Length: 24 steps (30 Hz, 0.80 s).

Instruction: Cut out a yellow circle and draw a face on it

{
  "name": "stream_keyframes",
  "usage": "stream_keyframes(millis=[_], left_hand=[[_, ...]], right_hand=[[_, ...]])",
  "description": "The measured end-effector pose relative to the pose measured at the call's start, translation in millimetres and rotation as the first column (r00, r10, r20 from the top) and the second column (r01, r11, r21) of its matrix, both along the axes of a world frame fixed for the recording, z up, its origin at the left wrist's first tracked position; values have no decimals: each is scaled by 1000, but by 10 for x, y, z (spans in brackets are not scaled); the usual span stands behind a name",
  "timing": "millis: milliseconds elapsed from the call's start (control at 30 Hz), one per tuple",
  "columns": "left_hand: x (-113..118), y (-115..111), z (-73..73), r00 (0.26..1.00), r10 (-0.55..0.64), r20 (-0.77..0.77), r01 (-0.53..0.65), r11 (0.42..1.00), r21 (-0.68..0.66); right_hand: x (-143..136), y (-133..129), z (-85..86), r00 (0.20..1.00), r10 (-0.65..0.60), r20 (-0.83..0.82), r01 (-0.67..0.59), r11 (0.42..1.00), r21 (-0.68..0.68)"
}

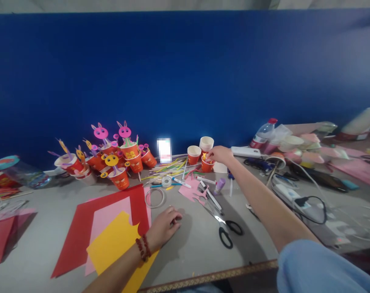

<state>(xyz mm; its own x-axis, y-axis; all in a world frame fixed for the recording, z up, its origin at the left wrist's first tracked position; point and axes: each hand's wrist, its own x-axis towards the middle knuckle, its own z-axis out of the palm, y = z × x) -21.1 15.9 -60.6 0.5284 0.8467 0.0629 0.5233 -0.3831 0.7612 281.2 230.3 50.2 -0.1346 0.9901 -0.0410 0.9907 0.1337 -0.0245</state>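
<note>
Left of the right grip [220, 155], decorated cups [120, 181] look finished, plain cups [193, 156] unfinished. Whether it pinches anything, I cannot tell; the left grip [164, 226] is loosely curled, empty.

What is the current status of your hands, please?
Right hand at red cup, grip unclear. Left hand loosely curled near yellow paper. Scissors on table, right of left hand.

No text can be read with certainty. Yellow characters are printed on a red cup [132, 158] among the decorated ones, but they are too small and blurred to be made out. A red-and-white label is borne by the bottle [263, 134], its lettering illegible. The bright screen [164, 150] is pixelated.
</note>
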Motion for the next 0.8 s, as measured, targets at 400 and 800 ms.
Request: stream_keyframes(millis=[400,800], left_hand=[[-941,-384,601,944,228,-240,-174,958,227],[-1199,-1367,82,650,147,-746,-102,989,106]], right_hand=[[-124,-834,178,980,104,-171,-34,928,370],[-960,-2484,-833,655,469,-593,-524,847,90]])
